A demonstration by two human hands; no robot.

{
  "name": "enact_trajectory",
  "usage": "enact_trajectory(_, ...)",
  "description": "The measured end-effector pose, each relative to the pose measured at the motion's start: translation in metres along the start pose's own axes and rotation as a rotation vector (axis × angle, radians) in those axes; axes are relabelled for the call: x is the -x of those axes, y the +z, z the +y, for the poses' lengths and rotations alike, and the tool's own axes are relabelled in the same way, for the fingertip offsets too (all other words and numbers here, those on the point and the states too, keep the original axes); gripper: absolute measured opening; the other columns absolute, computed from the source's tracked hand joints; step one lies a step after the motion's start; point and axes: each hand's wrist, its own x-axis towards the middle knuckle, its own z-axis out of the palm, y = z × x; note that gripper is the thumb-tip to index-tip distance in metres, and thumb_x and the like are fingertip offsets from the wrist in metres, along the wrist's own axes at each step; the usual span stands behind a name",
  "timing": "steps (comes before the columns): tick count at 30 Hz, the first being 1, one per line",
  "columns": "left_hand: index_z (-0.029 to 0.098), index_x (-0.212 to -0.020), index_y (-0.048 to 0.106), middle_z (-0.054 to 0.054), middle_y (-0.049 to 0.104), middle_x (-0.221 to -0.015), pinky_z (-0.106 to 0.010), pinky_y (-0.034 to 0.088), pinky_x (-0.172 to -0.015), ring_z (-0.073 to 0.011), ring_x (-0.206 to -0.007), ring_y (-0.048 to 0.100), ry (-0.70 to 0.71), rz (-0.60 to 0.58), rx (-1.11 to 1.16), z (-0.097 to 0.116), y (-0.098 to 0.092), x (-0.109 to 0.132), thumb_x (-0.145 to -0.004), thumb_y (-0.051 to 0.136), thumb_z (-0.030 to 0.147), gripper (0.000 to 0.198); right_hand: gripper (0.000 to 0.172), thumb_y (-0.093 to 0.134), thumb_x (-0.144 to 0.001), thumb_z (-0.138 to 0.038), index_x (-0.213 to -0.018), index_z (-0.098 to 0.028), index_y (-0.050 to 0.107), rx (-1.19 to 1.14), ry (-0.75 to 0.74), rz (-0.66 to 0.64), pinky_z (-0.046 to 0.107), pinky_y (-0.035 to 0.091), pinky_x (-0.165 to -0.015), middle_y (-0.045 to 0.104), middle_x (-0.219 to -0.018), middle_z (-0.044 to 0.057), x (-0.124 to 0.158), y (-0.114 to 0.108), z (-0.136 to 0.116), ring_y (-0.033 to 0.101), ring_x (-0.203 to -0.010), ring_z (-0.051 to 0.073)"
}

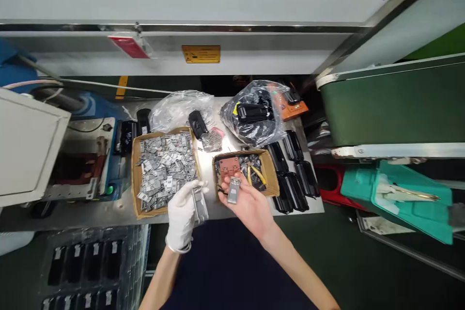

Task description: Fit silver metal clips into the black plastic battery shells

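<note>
My left hand (182, 213), in a white glove, is closed around a flat grey metal piece (200, 202) near the front edge of the metal table (209, 162). My bare right hand (250, 206) lies palm up and holds a small silver metal part (233, 190) between thumb and fingers. Both hands hover in front of two cardboard boxes. The left box (136, 174) is full of small grey metal plates (165, 167). The right box (271, 177) holds dark parts, a reddish block (228, 164) and yellow-handled pliers (257, 172).
Black plastic housings (292, 174) lie in rows at the table's right. Two clear bags (254, 111) sit behind the boxes. A machine (87, 160) stands at the left, a green conveyor (392, 101) at the right, a teal tray (399, 193) below it, and a crate of black parts (83, 261) at lower left.
</note>
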Motion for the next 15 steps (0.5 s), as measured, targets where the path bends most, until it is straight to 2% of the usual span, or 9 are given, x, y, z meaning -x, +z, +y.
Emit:
enact_trajectory(1, 0.025, -0.099, 0.074, 0.0, 0.082, -0.095, -0.024, 0.065, -0.073, -0.0192, -0.078, 0.08, 0.003, 0.027, 0.079, 0.008, -0.007, 0.006, -0.085, 0.071, 0.035, 0.017, 0.027, 0.062, -0.091, -0.045, -0.112, -0.028, 0.062, -0.135, 0.08, -0.028, 0.042, 0.058, -0.085, 0.068, -0.115, 0.009, 0.004, 0.017, 0.001, 0.066, -0.098, 0.024)
enact_trajectory(3, 0.032, -0.097, 0.08, 0.004, 0.082, -0.095, -0.021, 0.064, -0.07, -0.0164, -0.074, 0.079, 0.025, 0.012, 0.217, 0.019, -0.021, 0.01, -0.084, 0.077, 0.027, 0.014, 0.032, 0.067, -0.093, -0.053, -0.111, -0.026, 0.069, -0.183, 0.158, -0.069, 0.033, 0.053, -0.071, 0.064, -0.105, 0.007, 0.007, 0.049, 0.004, 0.056, -0.08, 0.018)
enact_trajectory(5, 0.04, -0.101, 0.082, 0.007, 0.082, -0.099, -0.02, 0.064, -0.071, -0.0146, -0.076, 0.079, 0.092, -0.034, 0.272, 0.026, -0.038, 0.008, -0.086, 0.077, 0.019, 0.026, 0.04, 0.075, -0.09, -0.059, -0.111, -0.025, 0.074, -0.111, 0.156, -0.098, 0.027, 0.04, -0.058, 0.058, -0.096, 0.005, 0.008, 0.075, 0.01, 0.041, -0.068, 0.014)
enact_trajectory(7, 0.044, -0.107, 0.081, 0.008, 0.081, -0.103, -0.019, 0.064, -0.077, -0.014, -0.086, 0.08, 0.197, -0.052, 0.203, 0.028, -0.056, 0.003, -0.089, 0.073, 0.013, 0.037, 0.042, 0.082, -0.087, -0.058, -0.114, -0.027, 0.075, -0.041, 0.127, -0.132, 0.026, 0.029, -0.054, 0.052, -0.09, 0.002, 0.007, 0.095, 0.018, 0.031, -0.064, 0.012)
enact_trajectory(9, 0.043, -0.109, 0.081, 0.009, 0.081, -0.107, -0.018, 0.062, -0.086, -0.0136, -0.098, 0.078, 0.28, -0.055, 0.104, 0.025, -0.076, -0.003, -0.087, 0.071, 0.007, 0.043, 0.047, 0.08, -0.088, -0.061, -0.124, -0.032, 0.072, 0.018, 0.105, -0.174, 0.027, 0.027, -0.055, 0.05, -0.088, 0.001, 0.005, 0.111, 0.027, 0.03, -0.064, 0.013)
enact_trajectory(11, 0.041, -0.109, 0.08, 0.01, 0.081, -0.109, -0.015, 0.059, -0.092, -0.0118, -0.104, 0.077, 0.331, -0.056, 0.037, 0.02, -0.093, -0.008, -0.084, 0.071, 0.003, 0.046, 0.055, 0.076, -0.089, -0.067, -0.132, -0.034, 0.067, 0.1, 0.103, -0.203, 0.028, 0.032, -0.06, 0.05, -0.09, 0.001, 0.0, 0.125, 0.035, 0.034, -0.067, 0.014)
enact_trajectory(15, 0.036, -0.11, 0.081, 0.006, 0.081, -0.108, -0.019, 0.058, -0.1, -0.0137, -0.107, 0.076, 0.381, -0.054, -0.02, 0.012, -0.115, -0.02, -0.087, 0.071, 0.005, 0.04, 0.053, 0.078, -0.086, -0.068, -0.122, -0.031, 0.066, 0.252, 0.063, -0.149, 0.03, 0.037, -0.07, 0.05, -0.089, -0.001, -0.015, 0.152, 0.049, 0.041, -0.074, 0.015)
